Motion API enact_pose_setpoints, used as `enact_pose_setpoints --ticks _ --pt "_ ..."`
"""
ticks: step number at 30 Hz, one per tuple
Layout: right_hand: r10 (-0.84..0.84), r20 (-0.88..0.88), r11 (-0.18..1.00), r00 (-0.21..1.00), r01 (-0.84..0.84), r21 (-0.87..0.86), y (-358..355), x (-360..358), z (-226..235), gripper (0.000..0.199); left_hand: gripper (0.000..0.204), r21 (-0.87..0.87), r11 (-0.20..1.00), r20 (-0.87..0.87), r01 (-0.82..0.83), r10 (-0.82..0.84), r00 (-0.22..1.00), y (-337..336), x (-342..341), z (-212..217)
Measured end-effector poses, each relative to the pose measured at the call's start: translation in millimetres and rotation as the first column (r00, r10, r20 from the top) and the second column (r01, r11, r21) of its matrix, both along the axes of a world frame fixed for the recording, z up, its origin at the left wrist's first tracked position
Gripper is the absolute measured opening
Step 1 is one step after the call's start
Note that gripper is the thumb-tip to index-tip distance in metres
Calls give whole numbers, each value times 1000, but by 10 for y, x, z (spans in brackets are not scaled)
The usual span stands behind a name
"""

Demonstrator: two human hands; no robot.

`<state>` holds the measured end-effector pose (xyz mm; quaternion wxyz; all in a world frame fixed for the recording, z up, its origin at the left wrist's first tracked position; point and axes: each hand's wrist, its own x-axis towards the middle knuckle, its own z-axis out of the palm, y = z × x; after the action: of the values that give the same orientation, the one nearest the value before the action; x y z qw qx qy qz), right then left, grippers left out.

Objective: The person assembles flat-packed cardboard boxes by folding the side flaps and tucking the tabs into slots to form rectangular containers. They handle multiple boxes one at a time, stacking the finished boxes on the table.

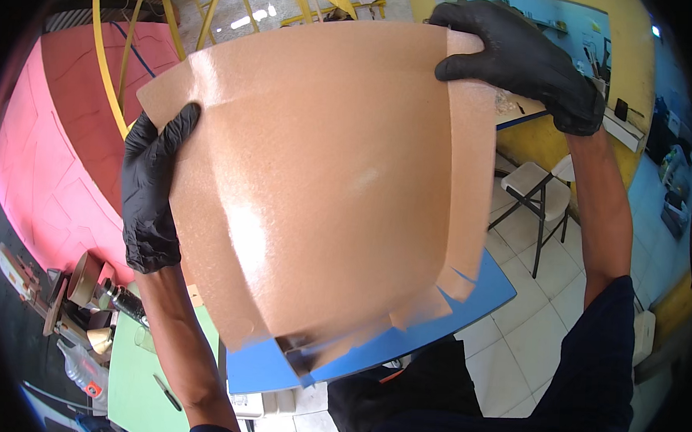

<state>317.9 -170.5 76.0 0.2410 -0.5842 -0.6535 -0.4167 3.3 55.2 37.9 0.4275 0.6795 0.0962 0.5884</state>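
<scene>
A large sheet of glossy tan-brown paper point(340, 169) is held up in front of me, creased along its sides, with a torn or cut lower edge. My left hand point(153, 184), in a black glove, grips its left edge with the thumb on the near face. At the upper right corner my right hand point(515, 57), also black-gloved, pinches the sheet between thumb and fingers. Below the sheet lies a blue tabletop point(489, 292), partly hidden by it. The fingers behind the sheet are hidden.
To the left stands a light green table point(134, 377) with a pen point(167, 392) on it. A clear plastic jug point(84, 370) is beside it. A pink panel point(55, 149) and yellow metal bars point(106, 59) rise behind. At right is a folding chair point(536, 186).
</scene>
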Motion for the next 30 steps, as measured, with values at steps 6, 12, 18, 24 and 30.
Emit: enact_pose_setpoints --ticks 6,12,18,24,30 --pt "44 77 988 996 -55 142 73 245 -230 34 25 14 997 -1 71 -71 997 85 -151 16" --pt "83 436 881 896 -270 388 244 45 -530 33 14 -105 965 37 240 -237 971 111 -326 -138" --pt "356 -95 934 930 -357 0 109 -290 -541 36 18 333 891 -402 307 -161 901 -113 -130 -144" --pt "358 -621 676 697 -653 -343 600 -672 -792 28 12 77 879 -386 470 -408 827 -375 148 -547" --pt "324 -756 626 569 -728 -279 837 -767 -1053 29 41 -171 935 -482 312 -355 801 -477 -8 -232"
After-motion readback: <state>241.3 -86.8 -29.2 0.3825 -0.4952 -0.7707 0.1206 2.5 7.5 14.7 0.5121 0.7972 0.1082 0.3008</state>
